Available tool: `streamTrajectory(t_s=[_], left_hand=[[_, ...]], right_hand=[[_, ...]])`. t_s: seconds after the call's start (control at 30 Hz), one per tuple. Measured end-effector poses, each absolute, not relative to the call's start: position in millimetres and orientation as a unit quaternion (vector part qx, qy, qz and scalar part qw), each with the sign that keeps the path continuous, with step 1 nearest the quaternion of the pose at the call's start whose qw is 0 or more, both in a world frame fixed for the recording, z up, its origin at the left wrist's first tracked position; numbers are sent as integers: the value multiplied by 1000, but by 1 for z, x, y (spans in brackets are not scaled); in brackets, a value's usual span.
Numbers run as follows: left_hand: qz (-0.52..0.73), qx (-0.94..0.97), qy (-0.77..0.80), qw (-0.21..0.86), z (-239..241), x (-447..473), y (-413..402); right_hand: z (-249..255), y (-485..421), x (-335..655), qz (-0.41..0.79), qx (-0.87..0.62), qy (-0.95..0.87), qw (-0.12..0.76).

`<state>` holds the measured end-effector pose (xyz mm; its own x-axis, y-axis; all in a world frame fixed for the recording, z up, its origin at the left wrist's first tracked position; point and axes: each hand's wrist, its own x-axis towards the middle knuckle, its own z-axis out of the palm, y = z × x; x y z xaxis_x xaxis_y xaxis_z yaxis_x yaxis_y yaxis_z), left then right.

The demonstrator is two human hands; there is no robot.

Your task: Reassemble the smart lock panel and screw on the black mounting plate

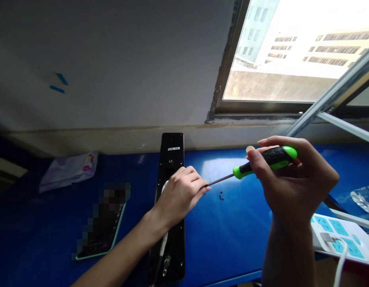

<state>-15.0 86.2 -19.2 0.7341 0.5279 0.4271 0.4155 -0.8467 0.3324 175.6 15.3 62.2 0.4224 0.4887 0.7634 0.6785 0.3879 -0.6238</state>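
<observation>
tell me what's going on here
A person holds a green-and-black screwdriver in the right hand. The left hand is over a long black panel, its fingertips at the screwdriver's tip. Small dark pieces, apparently screws, lie on the blue table right of the panel.

A plain greyish-white wall bearing two short blue strips rises behind a glossy blue tabletop. At upper right, bright daylight fills a metal-framed glass window, with pale multi-storey buildings outside.
</observation>
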Motion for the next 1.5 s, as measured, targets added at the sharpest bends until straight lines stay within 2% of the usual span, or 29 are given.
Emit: streamTrajectory(t_s=[0.1, 0.3, 0.4, 0.57, 0.87, 1.13, 1.5], left_hand=[[293, 912, 255, 130, -15, -24, 86], [478, 810, 283, 188, -12, -42, 86], [509, 768, 333, 204, -16, -54, 90], [515, 745, 368, 210, -24, -71, 101], [525, 723, 395, 216, -39, -93, 112], [489, 659, 441, 364, -78, -95, 102], [491, 565, 418, 514, -87, -89, 97]], right_hand=[[68, 20, 172, -54, -503, -582, 636], [78, 36, 159, -30, -427, -572, 700], [80, 45, 152, 27, -428, -599, 677], [80, 60, 139, 83, -399, -668, 623], [66, 91, 103, 44, -366, -659, 656], [52, 102, 84, 0, -392, -688, 610], [48, 104, 71, -38, -381, -709, 592]])
